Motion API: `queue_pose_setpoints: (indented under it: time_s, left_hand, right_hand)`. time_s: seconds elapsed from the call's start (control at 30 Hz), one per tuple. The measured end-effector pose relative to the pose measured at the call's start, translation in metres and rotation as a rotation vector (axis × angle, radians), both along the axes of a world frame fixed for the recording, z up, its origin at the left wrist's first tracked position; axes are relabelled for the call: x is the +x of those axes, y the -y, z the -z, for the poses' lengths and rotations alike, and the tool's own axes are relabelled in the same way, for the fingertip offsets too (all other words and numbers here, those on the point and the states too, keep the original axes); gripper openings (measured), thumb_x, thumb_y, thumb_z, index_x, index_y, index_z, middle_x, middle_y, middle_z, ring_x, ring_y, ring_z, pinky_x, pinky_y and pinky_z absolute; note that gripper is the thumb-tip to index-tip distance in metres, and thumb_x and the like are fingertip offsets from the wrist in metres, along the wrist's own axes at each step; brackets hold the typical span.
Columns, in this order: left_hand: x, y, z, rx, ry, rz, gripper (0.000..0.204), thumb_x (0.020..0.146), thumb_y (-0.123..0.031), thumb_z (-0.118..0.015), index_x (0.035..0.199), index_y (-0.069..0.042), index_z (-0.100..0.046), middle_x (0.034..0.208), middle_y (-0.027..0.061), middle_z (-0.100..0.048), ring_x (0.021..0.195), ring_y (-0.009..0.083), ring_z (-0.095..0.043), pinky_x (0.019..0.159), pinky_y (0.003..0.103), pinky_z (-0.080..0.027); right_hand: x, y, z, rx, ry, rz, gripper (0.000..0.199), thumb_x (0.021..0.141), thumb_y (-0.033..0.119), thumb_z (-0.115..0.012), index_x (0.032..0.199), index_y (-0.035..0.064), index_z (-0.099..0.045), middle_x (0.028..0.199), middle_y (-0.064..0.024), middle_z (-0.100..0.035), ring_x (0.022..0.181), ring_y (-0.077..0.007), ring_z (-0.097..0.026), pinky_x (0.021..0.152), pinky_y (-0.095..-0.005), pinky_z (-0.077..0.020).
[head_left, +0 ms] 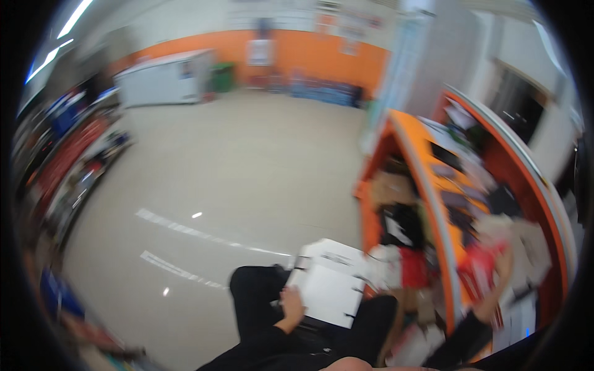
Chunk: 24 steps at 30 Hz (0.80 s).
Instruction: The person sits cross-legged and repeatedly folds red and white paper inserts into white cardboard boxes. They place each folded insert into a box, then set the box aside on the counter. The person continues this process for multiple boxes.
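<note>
A white, flat, box-like thing [328, 287] with black marks along its edges rests on my lap, between my black-clad knees. My left hand [292, 304] holds its left edge, fingers bent over the rim. Out to the right, my right arm reaches into the orange counter [401, 139]. There my right hand [504, 267] is at a red and pink bag-like thing [476, 264], touching or just beside it. Motion blur hides how its fingers are set. A brown carton [531, 250] stands just beyond that hand.
Under the counter top are a cardboard box [393, 187], black bags [401, 224] and a red item [413, 267]. A dark phone-like slab [445, 156] lies on top. Stocked shelves [74, 154] line the left. Far back stand a white chest freezer [162, 80] and a green bin [223, 78].
</note>
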<state>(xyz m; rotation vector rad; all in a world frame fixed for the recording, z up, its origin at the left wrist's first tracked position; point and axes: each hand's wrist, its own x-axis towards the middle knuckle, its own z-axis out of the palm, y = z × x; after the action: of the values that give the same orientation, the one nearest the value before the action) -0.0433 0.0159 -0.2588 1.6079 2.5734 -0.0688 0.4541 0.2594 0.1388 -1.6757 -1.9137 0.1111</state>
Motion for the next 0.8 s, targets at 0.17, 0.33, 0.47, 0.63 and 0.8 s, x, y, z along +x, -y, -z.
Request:
queue_pose_setpoints:
  time_s: [0.17, 0.33, 0.47, 0.63, 0.8]
  left_hand:
    - [-0.005, 0.001, 0.015, 0.040, 0.158, -0.051, 0.100, 0.069, -0.040, -0.075, 0.141, 0.006, -0.021, 0.143, 0.0277, -0.027, 0.136, 0.0383, -0.022, 0.114, 0.046, -0.008]
    - [0.020, 0.001, 0.003, 0.112, 0.181, 0.030, 0.087, 0.075, -0.026, -0.068, 0.140, 0.007, -0.020, 0.141, 0.0297, -0.027, 0.136, 0.0415, -0.019, 0.115, 0.047, -0.007]
    - [0.026, -0.005, 0.043, 0.248, 0.061, 0.135, 0.064, 0.085, -0.012, -0.049, 0.140, 0.008, -0.021, 0.140, 0.0307, -0.027, 0.135, 0.0429, -0.020, 0.115, 0.048, -0.008]
    - [0.024, 0.002, 0.040, 0.286, 0.094, 0.156, 0.058, 0.087, -0.006, -0.042, 0.140, 0.006, -0.023, 0.141, 0.0316, -0.025, 0.135, 0.0438, -0.021, 0.114, 0.049, -0.010]
    - [0.023, 0.000, 0.045, 0.313, 0.028, 0.101, 0.062, 0.085, -0.006, -0.046, 0.141, 0.003, -0.022, 0.145, 0.0328, -0.015, 0.136, 0.0437, -0.018, 0.114, 0.048, -0.011]
  right_hand:
    - [-0.062, 0.021, -0.037, 0.371, 0.049, 0.525, 0.034, 0.079, 0.006, -0.054, 0.112, 0.0012, -0.049, 0.104, -0.0278, -0.059, 0.099, -0.0452, -0.056, 0.085, -0.0480, -0.0444]
    - [-0.063, 0.043, -0.054, 0.094, 0.225, 0.644, 0.037, 0.078, 0.007, -0.055, 0.114, 0.0038, -0.049, 0.098, -0.0278, -0.061, 0.094, -0.0430, -0.059, 0.084, -0.0490, -0.0456]
    - [-0.059, 0.028, -0.034, -0.137, 0.450, 0.568, 0.031, 0.081, 0.010, -0.051, 0.111, 0.0027, -0.052, 0.099, -0.0230, -0.064, 0.096, -0.0386, -0.061, 0.084, -0.0472, -0.0482]
    - [-0.072, 0.026, -0.044, -0.203, 0.278, 0.623, 0.034, 0.079, 0.011, -0.050, 0.111, -0.0003, -0.054, 0.106, -0.0259, -0.061, 0.101, -0.0395, -0.059, 0.089, -0.0439, -0.0465]
    - [-0.075, 0.036, -0.060, -0.021, 0.288, 0.644, 0.030, 0.079, 0.011, -0.050, 0.106, 0.0008, -0.055, 0.102, -0.0272, -0.061, 0.097, -0.0415, -0.059, 0.086, -0.0460, -0.0468]
